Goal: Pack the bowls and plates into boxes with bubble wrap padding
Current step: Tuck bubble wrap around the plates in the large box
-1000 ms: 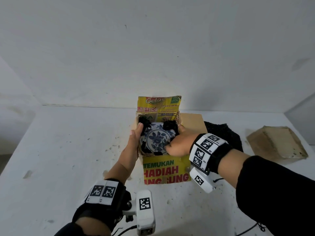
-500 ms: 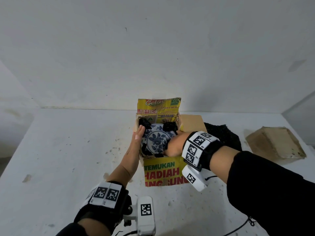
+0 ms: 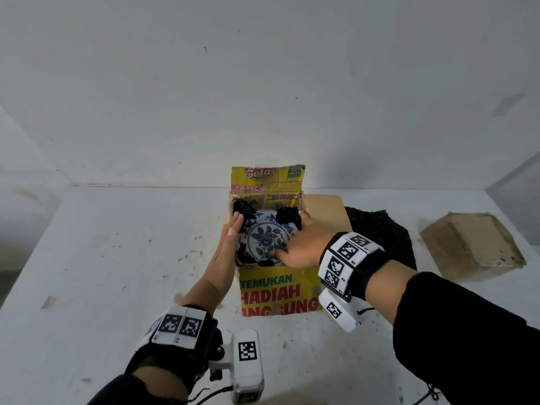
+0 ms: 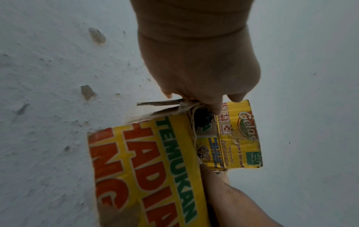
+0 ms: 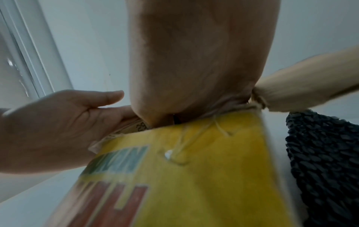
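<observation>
White, scuffed table surface (image 3: 117, 273) and plain white walls make up the setting. We find an open yellow cardboard box (image 3: 277, 290) standing near the middle of the table, its far flap upright and its right flap folded outward. Inside the box we see a blue-and-white floral plate (image 3: 264, 239) lying face up, with black bubble wrap (image 3: 287, 214) bunched around its far, left and near edges.

We note the left hand (image 3: 229, 247) set flat against the left wall of the box, fingers straight and together, fingertips at the rim by the far-left corner; it grips nothing. The left wrist view confirms the fingers lying over the torn box edge. We note the right hand (image 3: 304, 247) reaching into the box from the right, its thumb resting on the near rim of the plate; its fingers go down beside the plate's right edge and are hidden, so we cannot tell whether they close on the plate.

Right of the box we record a loose heap of black bubble wrap (image 3: 380, 238) on the table, and further right a plain brown cardboard box (image 3: 470, 247), well apart.
</observation>
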`<move>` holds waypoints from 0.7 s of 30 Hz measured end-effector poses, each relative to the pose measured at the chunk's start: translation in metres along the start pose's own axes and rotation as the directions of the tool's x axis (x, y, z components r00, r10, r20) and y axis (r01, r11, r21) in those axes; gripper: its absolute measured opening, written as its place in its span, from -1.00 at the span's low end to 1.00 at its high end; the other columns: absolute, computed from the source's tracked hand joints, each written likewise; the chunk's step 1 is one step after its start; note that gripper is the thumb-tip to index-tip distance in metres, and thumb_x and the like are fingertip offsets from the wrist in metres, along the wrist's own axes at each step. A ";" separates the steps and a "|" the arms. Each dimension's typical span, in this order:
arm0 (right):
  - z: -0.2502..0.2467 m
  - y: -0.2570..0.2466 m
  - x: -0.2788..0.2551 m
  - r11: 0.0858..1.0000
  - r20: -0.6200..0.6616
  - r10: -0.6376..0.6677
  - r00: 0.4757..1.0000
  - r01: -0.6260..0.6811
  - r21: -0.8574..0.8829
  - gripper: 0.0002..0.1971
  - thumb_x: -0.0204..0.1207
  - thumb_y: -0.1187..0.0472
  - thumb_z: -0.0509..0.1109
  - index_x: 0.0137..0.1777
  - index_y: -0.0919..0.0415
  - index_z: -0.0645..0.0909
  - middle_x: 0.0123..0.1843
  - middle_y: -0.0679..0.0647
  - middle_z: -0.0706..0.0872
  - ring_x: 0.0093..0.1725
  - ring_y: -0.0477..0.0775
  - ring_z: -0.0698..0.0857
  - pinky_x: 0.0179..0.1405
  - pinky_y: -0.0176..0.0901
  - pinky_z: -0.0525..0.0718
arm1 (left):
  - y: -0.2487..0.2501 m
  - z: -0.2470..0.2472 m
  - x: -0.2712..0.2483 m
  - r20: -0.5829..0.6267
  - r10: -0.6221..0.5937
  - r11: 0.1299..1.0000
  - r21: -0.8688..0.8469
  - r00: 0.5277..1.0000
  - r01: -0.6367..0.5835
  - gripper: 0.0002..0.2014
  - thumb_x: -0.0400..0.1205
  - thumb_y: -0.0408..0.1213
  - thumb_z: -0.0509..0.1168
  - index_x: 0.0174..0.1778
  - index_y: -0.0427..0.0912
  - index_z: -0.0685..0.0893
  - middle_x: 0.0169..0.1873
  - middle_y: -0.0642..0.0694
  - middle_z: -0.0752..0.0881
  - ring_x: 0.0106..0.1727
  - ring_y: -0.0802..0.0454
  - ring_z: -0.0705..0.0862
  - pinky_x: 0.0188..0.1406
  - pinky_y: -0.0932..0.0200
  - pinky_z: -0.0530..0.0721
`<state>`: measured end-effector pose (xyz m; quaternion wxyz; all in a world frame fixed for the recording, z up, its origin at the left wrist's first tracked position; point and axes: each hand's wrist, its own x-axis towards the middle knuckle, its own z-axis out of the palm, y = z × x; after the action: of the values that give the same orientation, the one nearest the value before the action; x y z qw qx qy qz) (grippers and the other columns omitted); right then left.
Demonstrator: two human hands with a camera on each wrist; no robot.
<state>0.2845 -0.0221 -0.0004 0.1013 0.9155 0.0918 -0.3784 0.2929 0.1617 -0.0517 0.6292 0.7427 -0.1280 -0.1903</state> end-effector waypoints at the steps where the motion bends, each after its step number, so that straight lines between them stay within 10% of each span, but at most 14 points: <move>1: 0.001 0.000 0.001 1.000 -0.010 -0.006 1.000 0.006 0.000 -0.20 0.66 -0.24 -0.34 -0.24 0.23 0.65 -0.39 -0.03 0.64 0.42 -0.05 0.50 0.56 0.25 -0.40 | 0.002 0.000 0.001 0.004 -0.012 1.000 0.004 1.000 0.012 -0.37 0.47 0.40 -0.25 0.47 0.36 0.14 0.57 0.31 0.07 0.65 0.21 -0.07 0.66 -0.10 -0.04; 6: 0.013 0.009 -0.009 0.995 -0.324 -0.100 0.941 0.093 -0.036 -0.34 0.70 -0.13 -0.18 -0.15 0.17 0.72 -0.32 0.00 0.72 -0.03 -0.01 0.67 0.55 0.26 -0.41 | 0.020 -0.003 0.001 0.016 -0.123 0.987 0.110 0.992 0.120 -0.49 0.56 0.38 -0.21 0.39 0.45 0.33 0.59 0.26 0.16 0.63 0.17 0.05 0.64 -0.14 -0.07; 13: 0.049 0.060 -0.058 0.942 -0.725 -0.061 0.686 0.279 0.185 -0.77 0.60 0.08 0.25 0.10 0.14 0.66 0.10 0.01 0.65 0.19 0.02 0.58 0.60 0.18 -0.21 | 0.069 0.043 -0.002 -0.265 0.052 0.815 0.568 0.963 0.112 -0.61 0.74 -0.02 -0.11 0.37 0.14 0.53 0.51 0.12 0.41 0.66 0.00 0.01 0.52 -0.31 -0.37; 17: 0.079 0.099 -0.076 0.847 -0.802 0.101 0.588 0.372 0.379 -0.81 0.52 0.20 0.35 0.11 0.12 0.66 0.14 -0.03 0.66 0.24 -0.02 0.56 0.54 0.21 0.21 | 0.093 0.106 0.003 -0.133 0.222 0.839 0.531 0.966 -0.120 -0.67 0.71 -0.12 0.03 0.32 0.02 0.57 0.42 0.04 0.50 0.63 0.04 0.13 0.58 -0.16 -0.04; 21: 0.110 0.135 -0.088 0.749 -0.726 0.316 0.610 0.309 0.586 -0.66 0.49 0.03 0.28 0.21 0.13 0.62 0.22 0.03 0.63 0.28 0.05 0.57 0.36 0.06 0.46 | 0.109 0.176 0.004 0.045 0.319 0.861 0.403 0.947 -0.310 -0.68 0.67 -0.20 0.19 0.36 -0.03 0.53 0.31 0.05 0.56 0.39 0.16 0.44 0.33 0.22 0.41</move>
<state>0.1822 -0.1883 0.0019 -0.2805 0.9579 -0.0155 0.0599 0.2236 -0.0151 0.0311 0.4856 0.8280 -0.2767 -0.0461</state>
